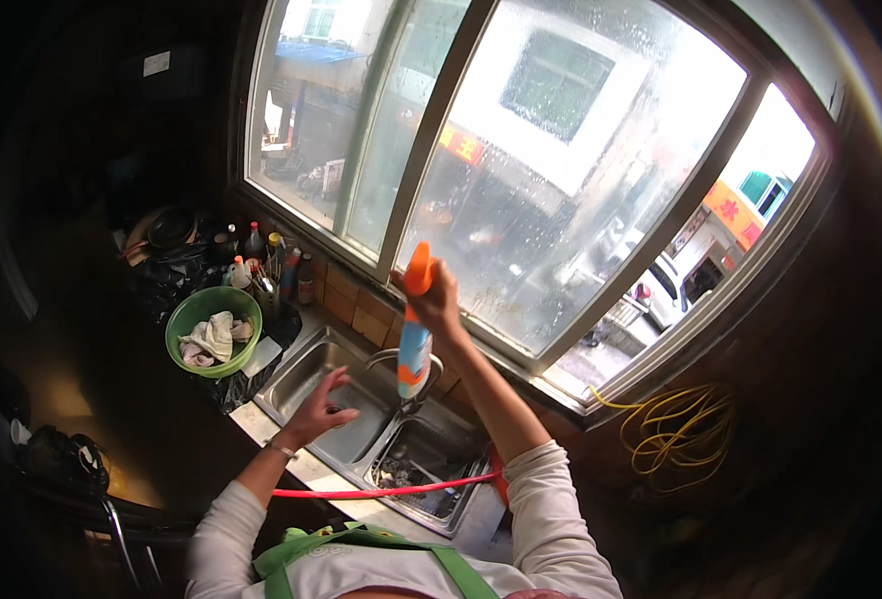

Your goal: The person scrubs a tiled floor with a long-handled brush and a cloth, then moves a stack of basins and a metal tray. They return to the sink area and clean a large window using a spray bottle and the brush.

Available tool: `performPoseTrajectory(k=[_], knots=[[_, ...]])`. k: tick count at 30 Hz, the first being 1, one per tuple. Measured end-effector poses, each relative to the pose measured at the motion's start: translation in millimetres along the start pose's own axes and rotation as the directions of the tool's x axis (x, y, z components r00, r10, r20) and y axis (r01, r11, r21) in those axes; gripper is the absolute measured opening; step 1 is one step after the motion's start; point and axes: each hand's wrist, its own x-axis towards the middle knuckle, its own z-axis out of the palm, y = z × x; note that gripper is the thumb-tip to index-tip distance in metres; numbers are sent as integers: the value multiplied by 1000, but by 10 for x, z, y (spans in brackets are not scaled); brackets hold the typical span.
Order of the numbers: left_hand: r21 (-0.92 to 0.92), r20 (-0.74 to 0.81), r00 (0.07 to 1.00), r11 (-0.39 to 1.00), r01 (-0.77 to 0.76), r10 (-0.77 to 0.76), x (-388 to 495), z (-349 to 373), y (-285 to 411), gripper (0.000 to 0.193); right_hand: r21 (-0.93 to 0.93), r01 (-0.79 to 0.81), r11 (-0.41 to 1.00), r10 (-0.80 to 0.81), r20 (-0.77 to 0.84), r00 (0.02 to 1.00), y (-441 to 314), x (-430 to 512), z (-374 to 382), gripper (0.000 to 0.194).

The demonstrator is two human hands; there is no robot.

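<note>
My right hand (439,299) is wrapped around the neck of a spray bottle (413,348) with an orange trigger head and a blue, orange and white body. I hold it up in front of the sliding window (531,172), whose glass is spotted with drops. Over the left basin of the steel double sink (314,359), my left hand (320,413) hangs with its fingers apart and nothing in it. Behind the bottle, the faucet (381,358) is partly hidden. The right basin (430,457) has several dark items in it that I cannot make out.
Left of the sink stands a green plastic basin (180,314) with cloths (216,341). Several bottles (254,243) and a utensil holder (267,299) crowd the corner behind it. A red hose (381,493) crosses the sink's front. A coiled yellow cable (673,434) hangs at right.
</note>
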Motion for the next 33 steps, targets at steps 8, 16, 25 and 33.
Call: performPoseTrajectory(k=[8, 16, 25, 33], knots=[[-43, -177, 975, 988, -145, 135, 755, 524, -332, 37, -224, -114, 968, 191, 360, 913, 204, -1075, 288, 51], [-282, -215, 975, 959, -3, -60, -54, 726, -871, 42, -832, 546, 100, 581, 494, 647, 1309, -382, -1697, 9], [43, -332, 893, 941, 335, -303, -1336, 696, -1012, 41, -923, 316, -221, 478, 180, 860, 2251, 178, -3648, 12], [-38, -235, 900, 928, 370, -368, -1272, 1150, -1098, 39, -868, 430, -248, 266, 366, 892, 2636, 3, -4143, 37]])
